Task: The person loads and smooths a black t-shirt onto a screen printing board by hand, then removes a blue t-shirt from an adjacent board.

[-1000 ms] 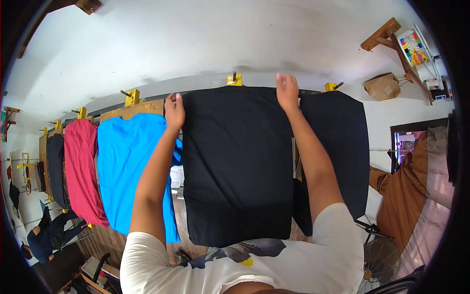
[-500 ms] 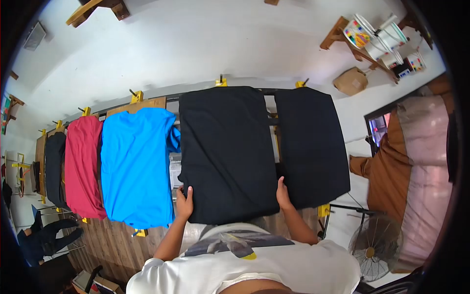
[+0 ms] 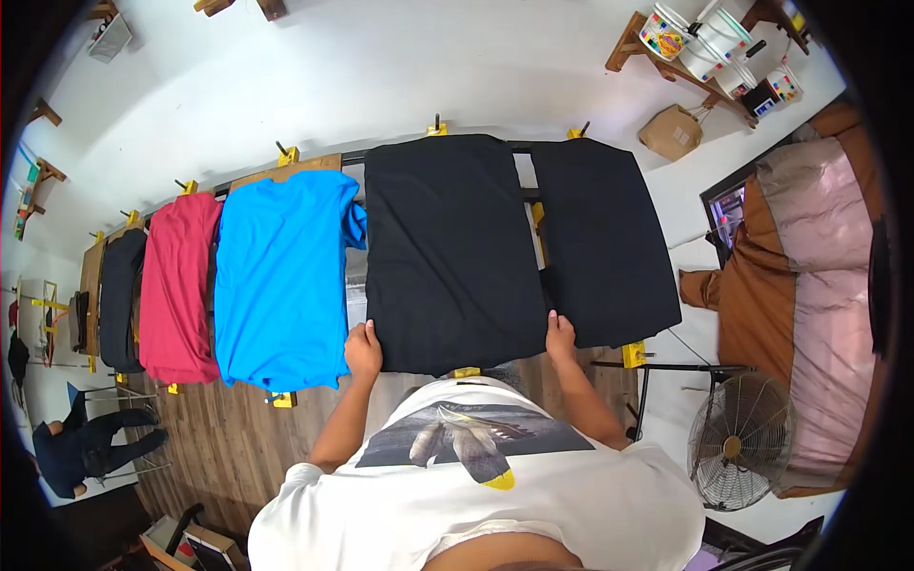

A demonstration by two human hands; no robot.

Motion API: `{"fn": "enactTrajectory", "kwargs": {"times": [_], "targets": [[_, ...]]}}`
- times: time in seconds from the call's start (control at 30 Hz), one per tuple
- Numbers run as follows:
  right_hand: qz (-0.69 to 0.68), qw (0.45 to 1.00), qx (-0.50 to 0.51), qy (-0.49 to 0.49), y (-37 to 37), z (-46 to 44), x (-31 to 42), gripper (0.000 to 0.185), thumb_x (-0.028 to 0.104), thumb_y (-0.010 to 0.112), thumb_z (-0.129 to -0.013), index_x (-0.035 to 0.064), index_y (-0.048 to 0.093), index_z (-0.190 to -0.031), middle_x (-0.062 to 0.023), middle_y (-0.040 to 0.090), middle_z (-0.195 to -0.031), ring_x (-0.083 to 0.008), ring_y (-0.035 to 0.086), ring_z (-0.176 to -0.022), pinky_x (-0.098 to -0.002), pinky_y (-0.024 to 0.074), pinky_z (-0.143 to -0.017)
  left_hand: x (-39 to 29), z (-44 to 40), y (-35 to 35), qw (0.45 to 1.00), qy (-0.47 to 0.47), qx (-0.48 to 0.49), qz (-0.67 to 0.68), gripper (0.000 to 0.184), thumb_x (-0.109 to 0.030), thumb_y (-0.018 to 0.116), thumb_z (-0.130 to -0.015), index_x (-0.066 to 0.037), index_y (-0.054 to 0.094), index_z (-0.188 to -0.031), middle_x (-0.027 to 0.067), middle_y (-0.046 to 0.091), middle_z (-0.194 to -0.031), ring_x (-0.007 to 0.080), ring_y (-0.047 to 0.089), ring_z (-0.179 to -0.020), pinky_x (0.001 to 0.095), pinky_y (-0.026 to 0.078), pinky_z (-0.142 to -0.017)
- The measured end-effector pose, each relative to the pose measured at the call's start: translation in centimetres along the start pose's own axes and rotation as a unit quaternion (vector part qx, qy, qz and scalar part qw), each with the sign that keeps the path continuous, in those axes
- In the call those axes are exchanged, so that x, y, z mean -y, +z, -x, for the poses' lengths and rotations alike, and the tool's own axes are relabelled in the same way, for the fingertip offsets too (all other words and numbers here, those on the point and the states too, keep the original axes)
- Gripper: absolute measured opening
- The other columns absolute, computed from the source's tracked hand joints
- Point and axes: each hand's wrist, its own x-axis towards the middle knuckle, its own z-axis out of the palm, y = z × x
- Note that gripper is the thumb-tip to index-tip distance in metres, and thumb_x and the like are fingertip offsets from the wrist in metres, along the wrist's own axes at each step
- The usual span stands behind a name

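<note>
A black T-shirt (image 3: 452, 257) lies stretched flat over a board directly in front of me. At its lower left edge, my left hand (image 3: 363, 350) is closed on the cloth, thumb up and fingers curled. My right hand (image 3: 561, 337) grips the opposite lower edge, with its fingertips hidden beneath the fabric. Close on the right is a second black shirt (image 3: 609, 247) on its own board. To the left, a bright blue shirt (image 3: 283, 276) covers another board, its sleeve hanging near the black one.
Further left are a red shirt (image 3: 181, 290) and a dark shirt (image 3: 122, 300). Yellow clamps (image 3: 288, 156) line the dark rail. A fan (image 3: 741, 443) stands at right, near a brown and pink curtain (image 3: 828, 305). Paint buckets (image 3: 665, 33) sit on a shelf. Another person (image 3: 95, 443) is at far left.
Boards and shirts sit higher in view, and a gap now shows between my body and the black shirt's bottom edge. My hands are nearer that edge, the left more tightly curled.
</note>
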Motion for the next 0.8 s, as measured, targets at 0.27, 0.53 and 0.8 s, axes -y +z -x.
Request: {"fn": "enactTrajectory", "kwargs": {"times": [0.27, 0.53, 0.8], "targets": [[0.065, 0.992, -0.097, -0.055, -0.4, 0.6, 1.2, 0.066, 0.055, 0.047, -0.109, -0.0074, 0.069, -0.105, -0.0351, 0.069, -0.104, -0.0535, 0.066, -0.103, -0.0551, 0.0512, -0.088, -0.7, 0.1, -2.8, 0.986, 0.077, -0.064, -0.135, 0.045, -0.035, 0.057, -0.109, -0.001, 0.065, -0.08, 0.0272, 0.07, -0.081, 0.0494, 0.068, -0.074, 0.0565, 0.052, -0.062], [0.109, 0.982, -0.104, -0.115, -1.9, 1.4, 3.6, 0.069, 0.062, 0.06, -0.1, -0.0066, 0.069, -0.096, -0.035, 0.069, -0.095, -0.0535, 0.067, -0.097, -0.0565, 0.0516, -0.083, 2.0, 0.8, -6.4, 0.968, 0.072, -0.031, -0.24, 0.051, -0.041, 0.06, -0.106, -0.003, 0.07, -0.073, 0.0233, 0.072, -0.078, 0.0438, 0.071, -0.072, 0.0536, 0.056, -0.061], [0.137, 0.982, -0.084, -0.103, -0.5, 0.6, 2.7, 0.059, 0.053, 0.058, -0.104, -0.0042, 0.068, -0.094, -0.0344, 0.067, -0.092, -0.052, 0.067, -0.095, -0.0542, 0.0516, -0.083, -2.8, 1.1, -5.3, 0.984, 0.085, -0.069, -0.137, 0.037, -0.039, 0.07, -0.099, -0.006, 0.062, -0.114, 0.0188, 0.071, -0.099, 0.0425, 0.071, -0.084, 0.051, 0.057, -0.069]]}}
